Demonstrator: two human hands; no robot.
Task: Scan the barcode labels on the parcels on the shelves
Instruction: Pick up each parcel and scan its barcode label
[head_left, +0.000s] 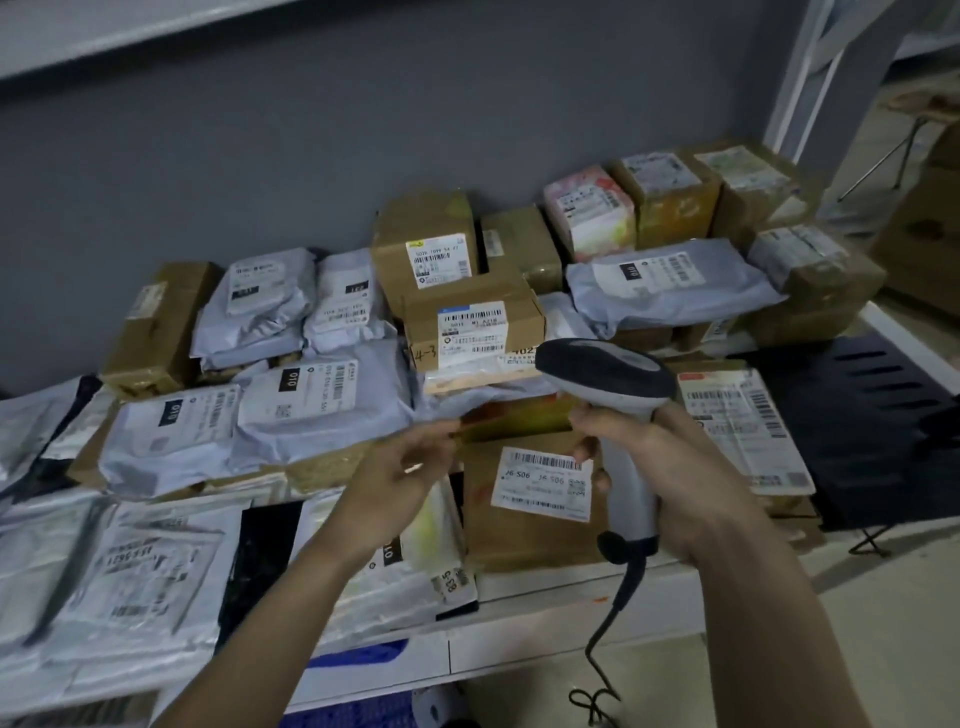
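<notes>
**Crowded labels risk a wrong or missed scan**

The barcode scanner (618, 405) is gripped by the right hand (670, 478), fingers curled round its handle, head tilted toward the parcels. Since many labels lie close together, a neighbouring code could be read instead of the intended one. The trailing cable (618, 597) could snag on the shelf (545, 654) edge. The left hand (400, 473) is held relaxed, fingers loosely extended toward a grey mailer bag (322, 410); nothing is pinched.

The parcels, brown cardboard boxes and crinkled grey bags, are piled across the shelf against the wall. The nearest brown box (524, 514) carries a white label (543, 483), flat and facing up, lying between the hands.
</notes>
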